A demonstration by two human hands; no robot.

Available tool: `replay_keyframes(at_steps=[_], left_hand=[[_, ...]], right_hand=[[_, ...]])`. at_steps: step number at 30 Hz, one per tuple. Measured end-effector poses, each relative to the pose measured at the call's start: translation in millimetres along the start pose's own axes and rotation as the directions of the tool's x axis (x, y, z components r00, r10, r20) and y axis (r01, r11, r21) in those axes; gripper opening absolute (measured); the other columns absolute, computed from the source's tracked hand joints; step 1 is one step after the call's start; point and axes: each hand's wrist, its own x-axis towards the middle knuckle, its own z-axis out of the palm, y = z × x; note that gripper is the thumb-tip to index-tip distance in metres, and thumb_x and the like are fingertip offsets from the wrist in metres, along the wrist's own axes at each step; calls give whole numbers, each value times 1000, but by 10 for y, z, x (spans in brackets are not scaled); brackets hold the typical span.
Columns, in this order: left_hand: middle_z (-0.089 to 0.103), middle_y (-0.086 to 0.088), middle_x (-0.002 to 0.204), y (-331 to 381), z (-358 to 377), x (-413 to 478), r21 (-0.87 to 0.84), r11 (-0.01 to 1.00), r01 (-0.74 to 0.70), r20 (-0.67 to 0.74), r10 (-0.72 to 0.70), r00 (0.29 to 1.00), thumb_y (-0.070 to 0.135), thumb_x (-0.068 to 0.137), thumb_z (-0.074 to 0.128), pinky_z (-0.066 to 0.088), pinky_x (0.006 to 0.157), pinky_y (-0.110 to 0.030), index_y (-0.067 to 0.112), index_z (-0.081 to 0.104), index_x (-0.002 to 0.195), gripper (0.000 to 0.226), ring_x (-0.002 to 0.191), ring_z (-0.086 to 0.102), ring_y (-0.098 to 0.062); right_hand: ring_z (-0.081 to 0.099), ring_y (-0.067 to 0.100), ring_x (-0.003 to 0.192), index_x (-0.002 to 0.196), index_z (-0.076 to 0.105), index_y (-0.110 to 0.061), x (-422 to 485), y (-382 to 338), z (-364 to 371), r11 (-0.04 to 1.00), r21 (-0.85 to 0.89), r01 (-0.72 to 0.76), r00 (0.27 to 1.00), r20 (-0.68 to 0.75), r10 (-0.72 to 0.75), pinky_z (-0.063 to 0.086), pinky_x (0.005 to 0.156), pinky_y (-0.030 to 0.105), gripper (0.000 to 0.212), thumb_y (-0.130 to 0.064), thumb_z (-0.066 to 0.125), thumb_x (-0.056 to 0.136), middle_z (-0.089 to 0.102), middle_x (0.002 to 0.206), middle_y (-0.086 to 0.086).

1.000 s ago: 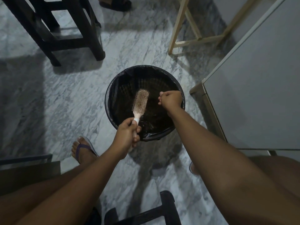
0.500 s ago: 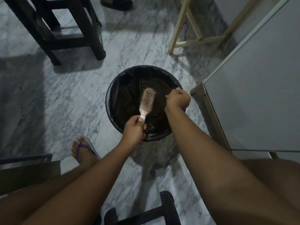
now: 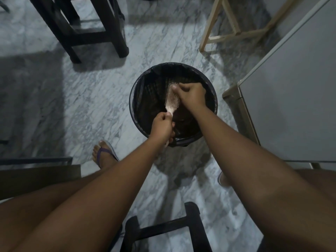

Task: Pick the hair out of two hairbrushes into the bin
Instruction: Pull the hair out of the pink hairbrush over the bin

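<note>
Where left hand [image 3: 161, 127] sits nearest body, fingers curled tight round handle, hairbrush [image 3: 172, 101] runs lengthwise away from it, handle near, head far, bristles up. Right hand [image 3: 190, 95] just beyond, at head's far end: fingers bunched, thumb tip pinching at bristles; hair in pinch too small to tell. Bin [image 3: 134, 99] directly beneath both, mouth open.

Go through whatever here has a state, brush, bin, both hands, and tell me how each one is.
Hairbrush: held over the bin, bristles up.
Bin: upright, open, lined with a black bag.
Left hand: grips the hairbrush handle.
Right hand: fingers curled on the hairbrush's far end, thumb on bristles.
</note>
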Motion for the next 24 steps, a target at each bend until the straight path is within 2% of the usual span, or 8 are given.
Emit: replay_keyframes(at_steps=[3,5,7,10,13,19,22,24], left_hand=[[44,0,67,12,8,-1,-55,998,4,-45,-7,999,34,105,36,25,42,-19,19,45,86,26,39,32,-10],[45,0,68,14,-17,9,-47,999,-3,-63,0,998,35,105,36,25,42,-19,20,46,86,26,39,33,-10],[45,0,68,-13,-33,13,-39,999,-18,-74,15,997,36,105,37,24,41,-19,21,46,85,26,39,33,-9],[43,0,65,-93,-15,-33,-47,998,-35,-81,31,996,35,105,38,21,42,-19,21,45,82,29,38,31,-9],[42,0,65,-151,-13,-87,-49,998,-44,-96,39,995,34,106,38,20,41,-18,20,44,80,30,37,30,-9],[46,-2,67,-99,-59,-87,21,995,-99,-118,100,988,33,105,41,24,36,-18,16,48,82,30,41,34,-11],[53,-4,73,-148,-138,-3,170,979,-111,-113,131,985,37,104,42,30,42,-23,13,55,90,31,48,41,-15],[57,-7,79,-180,-191,54,239,967,-91,-118,122,985,42,101,42,31,48,-26,17,55,88,30,51,44,-18]], right_hand=[[73,15,72,98,76,-2,25,-70,-42,997,69,-39,999,-1,39,56,60,13,19,-16,76,86,76,91,16],[70,14,63,93,75,0,39,-90,-50,998,37,-54,998,27,53,56,53,14,12,-10,73,87,75,84,17],[70,16,63,88,75,-3,71,-79,-50,997,-63,-49,998,23,51,59,56,19,9,-12,71,89,74,79,14],[71,20,73,86,75,-8,157,-3,-68,970,-243,-25,1000,-13,22,61,73,31,11,-15,68,91,73,82,11],[69,21,83,89,75,-7,209,37,-99,940,-340,-10,999,-39,-3,51,75,26,12,-12,64,92,73,88,12],[65,19,78,85,74,-4,276,41,-139,956,-281,-81,979,-204,23,46,68,23,15,-6,61,92,71,87,13],[70,22,79,83,74,-5,303,44,-180,978,-182,-104,962,-268,52,55,72,26,17,-6,61,93,72,83,12],[70,21,68,81,74,-7,314,28,-191,994,-78,-77,950,-308,49,62,71,36,16,-10,63,92,71,75,10]])
